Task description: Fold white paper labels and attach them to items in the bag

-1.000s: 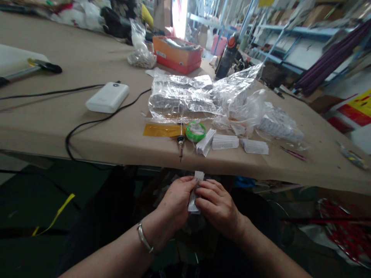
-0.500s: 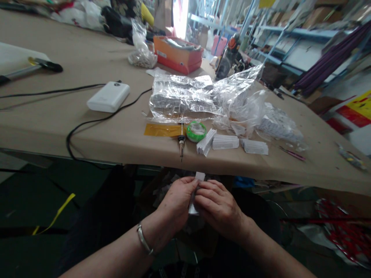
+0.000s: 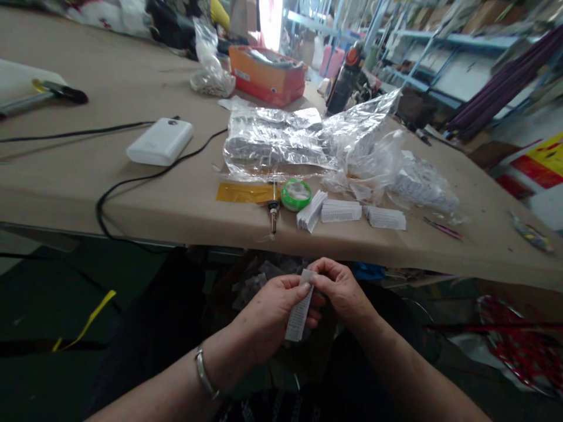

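Below the table's front edge, my left hand (image 3: 275, 310) pinches a narrow white printed label (image 3: 298, 319) between thumb and fingers. The label slants downward with its lines of small print facing me. At its upper end my right hand (image 3: 341, 287) is closed, thumb and forefinger gripping the top. On the table just beyond lie several stacks of similar white labels (image 3: 341, 211). A green-rimmed round tin (image 3: 295, 195) stands beside them, and left of it a soldering-iron-like pen tool (image 3: 273, 214) points toward me.
Under my hands is a box of loose translucent scraps (image 3: 250, 287). On the brown-covered table (image 3: 211, 225) are a white power bank (image 3: 160, 142) with a black cable, crumpled silvery plastic (image 3: 272, 140), an orange box (image 3: 268, 76), a dark bottle (image 3: 345, 82) and pink tweezers (image 3: 443, 227).
My right hand has gone from lying flat along the label to pinching its top end. The label has turned so its printed face shows. The view has shifted slightly.
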Motion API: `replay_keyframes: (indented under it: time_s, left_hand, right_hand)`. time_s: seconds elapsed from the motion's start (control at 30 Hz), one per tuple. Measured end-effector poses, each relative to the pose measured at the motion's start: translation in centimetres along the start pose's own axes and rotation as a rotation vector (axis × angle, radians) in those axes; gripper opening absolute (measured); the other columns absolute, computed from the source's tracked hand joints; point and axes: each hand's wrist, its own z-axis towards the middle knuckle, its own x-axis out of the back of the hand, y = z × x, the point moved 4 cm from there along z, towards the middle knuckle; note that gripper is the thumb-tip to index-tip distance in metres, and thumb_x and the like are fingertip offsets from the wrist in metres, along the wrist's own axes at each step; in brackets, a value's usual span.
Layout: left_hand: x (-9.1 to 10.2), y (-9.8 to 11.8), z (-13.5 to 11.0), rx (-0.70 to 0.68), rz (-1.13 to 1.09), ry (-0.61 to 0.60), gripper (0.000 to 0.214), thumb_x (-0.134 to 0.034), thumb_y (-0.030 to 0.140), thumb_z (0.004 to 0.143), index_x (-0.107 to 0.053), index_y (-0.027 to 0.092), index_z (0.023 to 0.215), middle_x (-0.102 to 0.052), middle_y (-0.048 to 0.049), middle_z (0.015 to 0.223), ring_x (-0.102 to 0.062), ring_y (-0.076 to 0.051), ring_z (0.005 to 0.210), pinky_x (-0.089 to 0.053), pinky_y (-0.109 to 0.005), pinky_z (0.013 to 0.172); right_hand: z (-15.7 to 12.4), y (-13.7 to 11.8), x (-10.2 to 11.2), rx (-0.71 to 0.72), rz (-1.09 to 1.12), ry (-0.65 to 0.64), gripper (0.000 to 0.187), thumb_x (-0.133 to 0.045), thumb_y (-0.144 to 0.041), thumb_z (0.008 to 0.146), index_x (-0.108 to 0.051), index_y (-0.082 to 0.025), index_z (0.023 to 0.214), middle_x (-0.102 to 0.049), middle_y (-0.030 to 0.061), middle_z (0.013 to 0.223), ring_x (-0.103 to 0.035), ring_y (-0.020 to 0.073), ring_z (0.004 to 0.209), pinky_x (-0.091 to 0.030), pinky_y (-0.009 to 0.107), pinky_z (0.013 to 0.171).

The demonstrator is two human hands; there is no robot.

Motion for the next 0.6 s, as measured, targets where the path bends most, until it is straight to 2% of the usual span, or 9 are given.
replay_keyframes:
  time_s: [0.17, 0.23, 0.33, 0.43, 0.6]
  left_hand:
    - [0.4, -0.2, -0.2, 0.03, -0.002, -0.093, 0.015, -0.055, 0.024, 0.083, -0.059, 0.011, 0.079, -0.06, -0.0027, 0.065, -0.055, -0.009, 0.048, -0.044, -0.022, 0.049]
    - [0.5, -0.3, -0.2, 0.029, -0.011, -0.145, 0.016, -0.056, 0.027, 0.083, -0.059, 0.012, 0.079, -0.058, -0.0015, 0.065, -0.055, -0.009, 0.05, -0.044, -0.022, 0.05]
    - [0.4, -0.6, -0.4, 0.033, -0.002, -0.235, 0.019, -0.056, 0.03, 0.083, -0.059, 0.012, 0.081, -0.058, -0.0014, 0.064, -0.055, -0.009, 0.051, -0.043, -0.022, 0.051]
    - [0.4, -0.9, -0.5, 0.045, 0.011, -0.284, 0.019, -0.056, 0.03, 0.083, -0.059, 0.012, 0.085, -0.059, -0.0021, 0.063, -0.055, -0.01, 0.051, -0.043, -0.022, 0.051]
    - [0.6, -1.4, -0.5, 0.043, 0.055, -0.255, 0.024, -0.057, 0.035, 0.082, -0.059, 0.011, 0.08, -0.059, -0.0029, 0.063, -0.054, -0.009, 0.05, -0.041, -0.021, 0.049]
  right_hand:
    - [-0.2, 0.3, 0.0, -0.012, 0.015, -0.039, 0.014, -0.067, -0.029, 0.074, -0.059, -0.017, 0.074, -0.055, -0.0043, 0.066, -0.048, 0.0081, 0.058, -0.04, 0.02, 0.058]
    - [-0.2, 0.4, 0.0, -0.038, 0.098, -0.136, 0.02, -0.07, -0.029, 0.071, -0.062, -0.02, 0.088, -0.06, -0.0028, 0.078, -0.054, 0.0093, 0.067, -0.043, 0.02, 0.065]
    - [-0.2, 0.4, -0.4, -0.11, 0.216, -0.375, 0.042, -0.074, -0.031, 0.066, -0.062, -0.022, 0.105, -0.063, 0.002, 0.096, -0.059, 0.0147, 0.084, -0.046, 0.025, 0.077]
    - [-0.2, 0.3, -0.8, -0.13, 0.298, -0.528, 0.035, -0.077, -0.032, 0.063, -0.066, -0.018, 0.094, -0.06, 0.0069, 0.113, -0.058, 0.0206, 0.101, -0.044, 0.031, 0.088]
    - [0.1, 0.9, -1.2, -0.147, 0.392, -0.56, 0.026, -0.077, -0.03, 0.065, -0.064, -0.018, 0.083, -0.058, 0.0084, 0.119, -0.058, 0.023, 0.107, -0.044, 0.034, 0.091]
